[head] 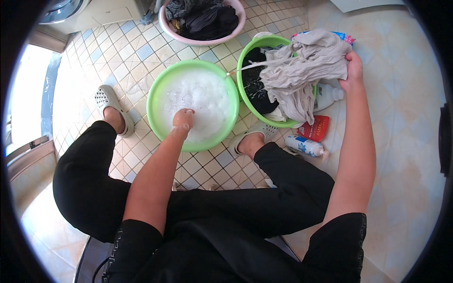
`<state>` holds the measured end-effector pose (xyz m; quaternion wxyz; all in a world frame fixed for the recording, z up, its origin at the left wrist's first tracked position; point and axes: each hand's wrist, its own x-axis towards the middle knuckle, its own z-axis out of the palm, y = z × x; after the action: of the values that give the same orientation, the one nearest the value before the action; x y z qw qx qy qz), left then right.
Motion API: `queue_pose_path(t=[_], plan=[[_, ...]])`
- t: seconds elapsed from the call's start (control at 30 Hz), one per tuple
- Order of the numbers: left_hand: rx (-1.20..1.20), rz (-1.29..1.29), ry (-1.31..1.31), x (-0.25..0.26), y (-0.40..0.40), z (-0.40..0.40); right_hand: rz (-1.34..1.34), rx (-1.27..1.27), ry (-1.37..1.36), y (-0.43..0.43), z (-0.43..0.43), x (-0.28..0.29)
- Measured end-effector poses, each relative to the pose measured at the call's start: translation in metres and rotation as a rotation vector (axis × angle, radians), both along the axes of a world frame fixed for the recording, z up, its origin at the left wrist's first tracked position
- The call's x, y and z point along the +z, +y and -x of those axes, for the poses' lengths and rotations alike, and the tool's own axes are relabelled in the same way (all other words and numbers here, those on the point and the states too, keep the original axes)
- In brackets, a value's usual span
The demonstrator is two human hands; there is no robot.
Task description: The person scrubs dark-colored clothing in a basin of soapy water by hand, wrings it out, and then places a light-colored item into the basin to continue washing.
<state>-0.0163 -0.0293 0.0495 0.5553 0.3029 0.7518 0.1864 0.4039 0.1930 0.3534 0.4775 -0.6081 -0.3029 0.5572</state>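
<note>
A round green plastic basin (153,113) full of white suds (208,102) stands on the tiled floor before me. My left hand (183,118) is at the suds near its lower side, with foam around the wrist; what its fingers do in the foam is hard to see. At the right, my right hand (353,70) grips the edge of a light grey garment (304,63). The garment is bunched up and drapes over a second green basin (244,95), which holds dark clothes (260,92). A thin drawstring hangs from the garment toward the sudsy basin.
A pink basin (242,17) with dark laundry stands at the top, beside a washing machine (113,12). Right of the second green basin lie a translucent bottle (325,97), a red packet (316,129) and a white-and-blue bottle (304,145). My feet in clogs (106,100) flank the sudsy basin.
</note>
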Motion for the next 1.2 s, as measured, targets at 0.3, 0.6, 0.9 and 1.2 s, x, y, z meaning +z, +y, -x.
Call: queue_pose_path(t=[0.3, 0.6, 0.9, 1.2], plan=[[0.034, 0.081, -0.309, 0.032, 0.002, -0.006, -0.024, -0.029, 0.031, -0.045, 0.034, 0.036], [0.191, 0.285, -1.137, 0.108, 0.017, -0.015, 0.192, 0.172, 0.310, -0.109, 0.145, 0.020], [0.404, 0.367, -0.733, 0.041, -0.022, 0.017, 0.159, 0.341, -0.261, -0.159, 0.235, -0.170], [0.898, 0.222, -0.320, 0.077, -0.014, 0.044, 0.148, 0.798, -1.315, -0.202, 0.249, -0.214]])
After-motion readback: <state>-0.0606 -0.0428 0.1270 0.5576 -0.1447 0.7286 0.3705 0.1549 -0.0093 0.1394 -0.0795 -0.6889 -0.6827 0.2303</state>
